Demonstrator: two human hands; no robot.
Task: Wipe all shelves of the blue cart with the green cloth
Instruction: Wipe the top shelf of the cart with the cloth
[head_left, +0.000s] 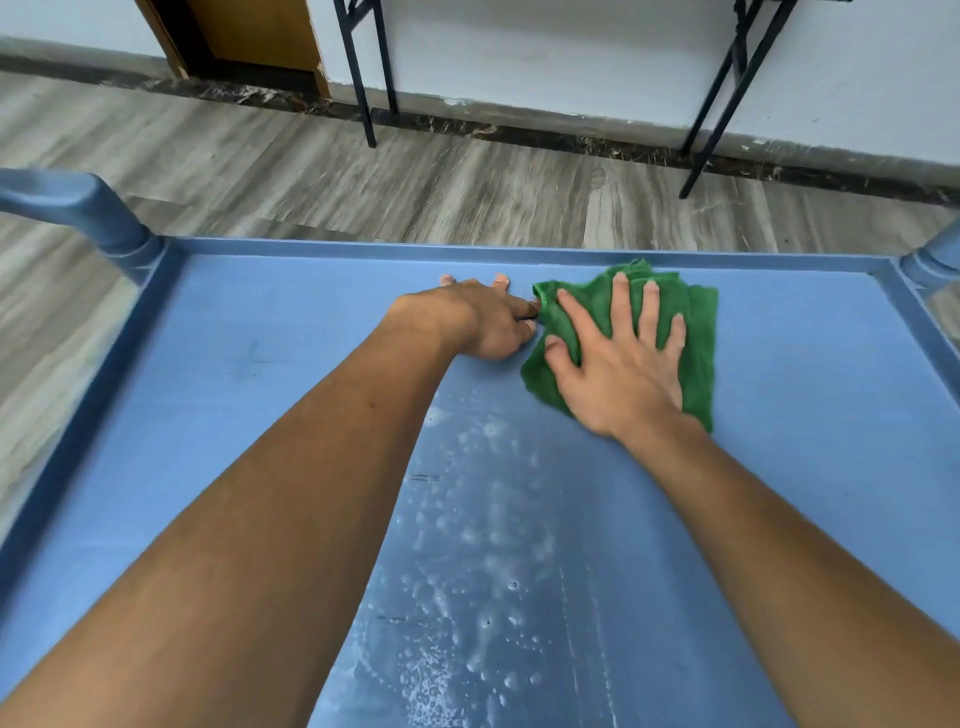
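Observation:
The blue cart's top shelf (234, 374) fills the lower view, with a raised rim along its far edge. A crumpled green cloth (698, 332) lies near the far rim, right of centre. My right hand (618, 364) presses flat on the cloth with fingers spread. My left hand (483, 319) rests on the shelf just left of the cloth, its fingertips touching or pinching the cloth's left corner. Foamy wet streaks and droplets (483, 571) cover the shelf between my forearms.
Blue cart posts rise at the far left corner (78, 208) and far right corner (935, 257). Beyond the cart is grey wood-look floor, black metal furniture legs (363, 78) against a white wall, and a wooden door frame (249, 36).

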